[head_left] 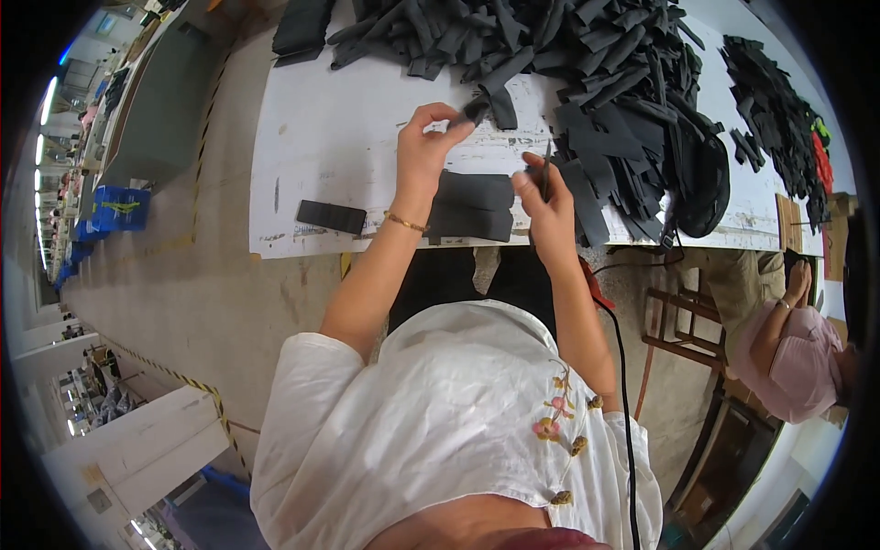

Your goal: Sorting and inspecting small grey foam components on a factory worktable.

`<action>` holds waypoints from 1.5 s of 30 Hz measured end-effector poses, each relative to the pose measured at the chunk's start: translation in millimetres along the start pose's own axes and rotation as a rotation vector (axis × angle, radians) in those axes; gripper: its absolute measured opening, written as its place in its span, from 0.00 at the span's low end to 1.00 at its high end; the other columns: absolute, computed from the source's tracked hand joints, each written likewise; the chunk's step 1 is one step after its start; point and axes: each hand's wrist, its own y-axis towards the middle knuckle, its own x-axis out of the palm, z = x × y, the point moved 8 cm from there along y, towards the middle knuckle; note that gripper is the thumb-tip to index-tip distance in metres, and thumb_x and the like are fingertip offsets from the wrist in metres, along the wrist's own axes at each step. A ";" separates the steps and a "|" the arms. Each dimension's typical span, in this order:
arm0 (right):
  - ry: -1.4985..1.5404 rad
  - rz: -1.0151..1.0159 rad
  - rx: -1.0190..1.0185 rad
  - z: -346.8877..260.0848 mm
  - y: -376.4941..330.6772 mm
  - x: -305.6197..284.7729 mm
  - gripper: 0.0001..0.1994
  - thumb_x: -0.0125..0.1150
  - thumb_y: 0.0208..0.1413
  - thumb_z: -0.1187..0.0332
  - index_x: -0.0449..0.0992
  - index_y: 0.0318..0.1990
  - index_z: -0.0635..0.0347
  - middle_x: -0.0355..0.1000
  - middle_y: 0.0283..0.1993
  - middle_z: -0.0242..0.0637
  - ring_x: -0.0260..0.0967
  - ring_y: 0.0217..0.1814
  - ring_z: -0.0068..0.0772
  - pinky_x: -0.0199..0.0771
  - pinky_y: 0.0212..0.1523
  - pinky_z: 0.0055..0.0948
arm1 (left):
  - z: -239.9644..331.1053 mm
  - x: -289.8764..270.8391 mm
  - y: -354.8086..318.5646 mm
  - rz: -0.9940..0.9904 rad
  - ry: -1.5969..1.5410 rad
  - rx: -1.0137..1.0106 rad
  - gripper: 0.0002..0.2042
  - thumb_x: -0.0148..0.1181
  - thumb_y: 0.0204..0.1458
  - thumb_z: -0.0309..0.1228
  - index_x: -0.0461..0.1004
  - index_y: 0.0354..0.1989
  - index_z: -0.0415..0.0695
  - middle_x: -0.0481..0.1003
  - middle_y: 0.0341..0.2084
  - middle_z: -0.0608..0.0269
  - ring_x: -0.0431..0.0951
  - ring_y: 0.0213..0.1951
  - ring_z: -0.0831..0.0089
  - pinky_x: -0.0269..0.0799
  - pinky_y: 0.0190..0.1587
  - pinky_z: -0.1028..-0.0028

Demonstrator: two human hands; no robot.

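Note:
My left hand (427, 151) reaches over the white table, thumb and fingers pinched on the edge of a black fabric piece (477, 109). Another black strip (502, 108) lies just beyond it. My right hand (551, 213) is closed around a slim dark pointed tool (547, 168), its tip upward; its exact kind is unclear. Between my forearms, flat black fabric pieces (470, 207) lie stacked near the table's front edge. To their left rests a black rectangular object (331, 217), which looks like a phone.
Heaped black strips (623, 55) cover the table's far side, with a stack (632, 147) at the right. A black bag (704, 170) lies beside it. A black cable (626, 394) runs down past my right arm. At the right sits another person (793, 348) near a wooden stool (683, 321).

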 end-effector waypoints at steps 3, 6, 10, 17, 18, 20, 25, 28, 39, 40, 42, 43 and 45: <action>0.441 -0.048 0.257 0.5 11.3 0.2 0.22 0.57 0.62 0.56 0.72 0.50 0.69 0.63 0.27 0.27 0.55 0.26 0.16 0.53 0.27 0.18 | 34.2 13.6 -19.2 -0.016 0.590 0.468 0.12 0.70 0.37 0.21 0.79 0.33 0.47 0.71 0.32 0.70 0.71 0.34 0.75 0.65 0.36 0.78; 0.208 -0.055 0.153 -10.6 17.4 12.9 0.14 0.63 0.56 0.61 0.74 0.39 0.65 0.70 0.27 0.29 0.59 0.23 0.14 0.57 0.23 0.19 | 39.5 21.8 -41.5 -0.075 0.548 0.510 0.10 0.67 0.36 0.18 0.78 0.28 0.48 0.69 0.34 0.67 0.71 0.36 0.71 0.66 0.34 0.75; -0.181 0.058 -0.172 -18.6 10.5 13.8 0.10 0.63 0.50 0.75 0.72 0.40 0.64 0.71 0.28 0.38 0.69 0.30 0.25 0.69 0.31 0.26 | 6.2 2.7 -55.7 0.018 0.272 0.384 0.16 0.62 0.47 0.17 0.70 0.45 0.41 0.71 0.36 0.63 0.73 0.35 0.72 0.72 0.37 0.75; -0.791 -0.259 -0.580 -38.1 -19.0 51.6 0.24 0.66 0.39 0.78 0.71 0.48 0.62 0.69 0.41 0.48 0.69 0.44 0.54 0.71 0.43 0.41 | -68.2 -11.5 -57.1 0.000 -0.315 -0.493 0.19 0.62 0.55 0.36 0.71 0.49 0.34 0.77 0.35 0.58 0.80 0.34 0.70 0.76 0.34 0.72; -0.779 -0.227 -0.531 -37.1 -18.6 46.1 0.24 0.66 0.41 0.75 0.71 0.50 0.63 0.68 0.42 0.49 0.68 0.44 0.54 0.71 0.43 0.41 | -61.6 -12.4 -49.3 -0.008 -0.327 -0.460 0.19 0.62 0.55 0.36 0.72 0.49 0.35 0.78 0.36 0.57 0.80 0.36 0.67 0.77 0.35 0.70; -0.764 -0.196 -0.352 -37.5 -20.9 31.0 0.28 0.63 0.48 0.64 0.68 0.57 0.68 0.66 0.45 0.51 0.67 0.45 0.53 0.69 0.46 0.39 | -47.3 -16.6 -44.3 -0.004 -0.373 -0.441 0.19 0.61 0.56 0.36 0.71 0.50 0.35 0.77 0.38 0.53 0.80 0.39 0.61 0.79 0.38 0.65; -0.685 -0.251 -0.177 -12.3 -21.0 8.1 0.30 0.61 0.56 0.59 0.65 0.59 0.73 0.64 0.51 0.52 0.63 0.54 0.49 0.65 0.55 0.37 | -44.5 -22.4 -27.5 -0.030 -0.614 -0.456 0.19 0.53 0.62 0.33 0.64 0.57 0.35 0.73 0.47 0.44 0.78 0.46 0.46 0.79 0.47 0.53; -0.690 -0.232 -0.142 -13.9 -22.0 4.8 0.30 0.71 0.47 0.59 0.72 0.56 0.65 0.64 0.49 0.47 0.63 0.51 0.44 0.67 0.51 0.34 | -56.7 -24.8 -23.9 -0.045 -0.651 -0.492 0.17 0.53 0.62 0.32 0.63 0.55 0.37 0.71 0.49 0.41 0.76 0.50 0.47 0.76 0.53 0.55; -0.541 -0.178 -0.127 -19.9 -21.6 3.1 0.27 0.77 0.38 0.64 0.76 0.48 0.64 0.68 0.42 0.40 0.67 0.44 0.37 0.69 0.46 0.32 | -67.5 -24.1 -32.9 -0.003 -0.578 -0.493 0.16 0.60 0.55 0.23 0.67 0.51 0.38 0.75 0.42 0.52 0.79 0.45 0.60 0.80 0.45 0.64; -0.446 -0.114 -0.109 -16.4 -21.1 -0.9 0.23 0.78 0.37 0.65 0.76 0.41 0.64 0.68 0.40 0.39 0.67 0.42 0.36 0.69 0.44 0.31 | -69.5 -25.8 -33.6 0.033 -0.550 -0.501 0.16 0.62 0.53 0.24 0.69 0.50 0.39 0.75 0.40 0.57 0.79 0.43 0.64 0.81 0.41 0.65; -0.350 -0.053 -0.089 -13.3 -20.0 -5.5 0.20 0.78 0.37 0.66 0.75 0.35 0.65 0.69 0.37 0.37 0.67 0.40 0.35 0.69 0.43 0.31 | -70.0 -24.9 -33.7 0.034 -0.533 -0.508 0.17 0.62 0.53 0.24 0.69 0.50 0.39 0.75 0.40 0.59 0.79 0.41 0.66 0.81 0.39 0.66; -0.368 -0.066 -0.109 -14.5 -19.4 -5.2 0.20 0.78 0.36 0.66 0.73 0.34 0.63 0.68 0.35 0.36 0.67 0.38 0.35 0.69 0.43 0.30 | -70.2 -24.9 -34.0 0.034 -0.518 -0.515 0.17 0.63 0.53 0.24 0.69 0.51 0.40 0.76 0.40 0.60 0.79 0.40 0.69 0.80 0.38 0.67; -0.386 -0.078 -0.129 -18.2 -19.3 -5.1 0.20 0.79 0.36 0.67 0.70 0.32 0.62 0.68 0.33 0.35 0.67 0.37 0.34 0.68 0.42 0.30 | -70.9 -24.8 -34.1 0.030 -0.517 -0.517 0.17 0.63 0.53 0.24 0.69 0.51 0.40 0.76 0.40 0.60 0.79 0.40 0.68 0.80 0.37 0.67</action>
